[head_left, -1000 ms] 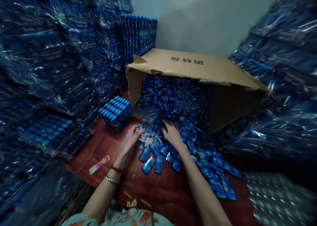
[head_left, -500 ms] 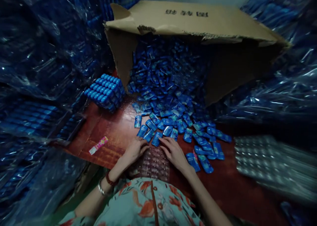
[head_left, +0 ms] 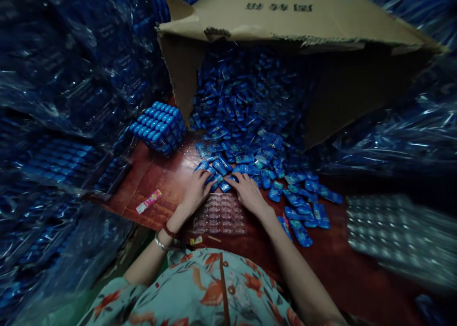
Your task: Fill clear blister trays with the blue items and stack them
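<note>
Packets (head_left: pixel 246 158), blue and glossy, spill from the open cardboard box (head_left: pixel 285 21) at the far side of the red-brown table (head_left: pixel 171 176) toward its near edge. At the front of the heap, the left hand (head_left: pixel 195 189) touches some with bent fingers, its thumb apart from them; the right hand (head_left: pixel 249 192), near it, has its fingertips at others, fingers slightly spread. Whether either is clamped on a packet, I cannot tell. A clear moulded tray (head_left: pixel 221 214) lies between the wrists, by the table's near edge. Toward the left edge sit a block of rounded blue packs (head_left: pixel 159 126) and a pink strip (head_left: pixel 149 201); clear trays (head_left: pixel 396 235) are stacked on the right.
</note>
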`<move>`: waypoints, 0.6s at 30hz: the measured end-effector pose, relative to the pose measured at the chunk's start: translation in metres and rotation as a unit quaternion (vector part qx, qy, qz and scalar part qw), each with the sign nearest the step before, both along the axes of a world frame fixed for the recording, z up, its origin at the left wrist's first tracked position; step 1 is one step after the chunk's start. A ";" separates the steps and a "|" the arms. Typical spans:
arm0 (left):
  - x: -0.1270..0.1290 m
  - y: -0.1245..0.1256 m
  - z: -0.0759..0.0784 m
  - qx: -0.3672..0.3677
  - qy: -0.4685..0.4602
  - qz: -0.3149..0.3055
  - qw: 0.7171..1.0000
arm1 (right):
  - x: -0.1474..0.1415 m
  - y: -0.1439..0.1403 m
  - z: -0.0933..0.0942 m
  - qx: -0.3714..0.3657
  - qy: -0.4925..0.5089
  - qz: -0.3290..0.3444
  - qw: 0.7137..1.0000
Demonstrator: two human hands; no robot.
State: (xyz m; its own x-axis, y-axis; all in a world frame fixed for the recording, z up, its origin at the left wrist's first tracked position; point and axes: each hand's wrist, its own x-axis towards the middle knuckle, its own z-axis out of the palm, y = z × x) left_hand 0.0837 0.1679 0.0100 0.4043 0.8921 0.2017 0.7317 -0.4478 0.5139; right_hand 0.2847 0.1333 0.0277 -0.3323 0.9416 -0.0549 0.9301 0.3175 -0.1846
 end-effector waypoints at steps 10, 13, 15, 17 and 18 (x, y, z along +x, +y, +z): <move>-0.003 0.005 0.003 -0.018 0.093 -0.057 0.994 | 0.020 -0.032 -0.011 0.021 0.277 -0.157 0.948; -0.010 -0.006 0.000 -0.032 0.100 -0.123 0.987 | 0.020 -0.051 -0.007 -0.051 0.421 -0.247 0.872; -0.010 -0.010 0.000 -0.045 0.121 -0.137 0.982 | 0.015 -0.058 -0.008 -0.118 0.484 -0.253 0.830; -0.010 -0.012 0.001 -0.053 0.124 -0.134 0.982 | 0.008 -0.064 -0.011 -0.169 0.511 -0.261 0.801; -0.011 -0.013 0.002 -0.052 0.110 -0.132 0.984 | 0.006 -0.066 -0.013 -0.186 0.516 -0.271 0.791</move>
